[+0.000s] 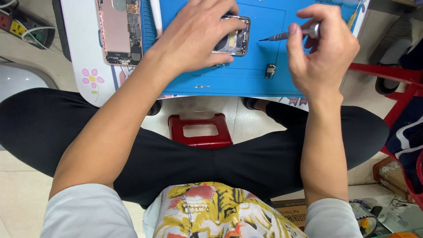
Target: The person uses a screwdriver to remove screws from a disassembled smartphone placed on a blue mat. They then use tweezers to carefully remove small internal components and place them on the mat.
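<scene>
Screwdriver (288, 35) horizontal, tip left, toward phone (235, 42).
</scene>
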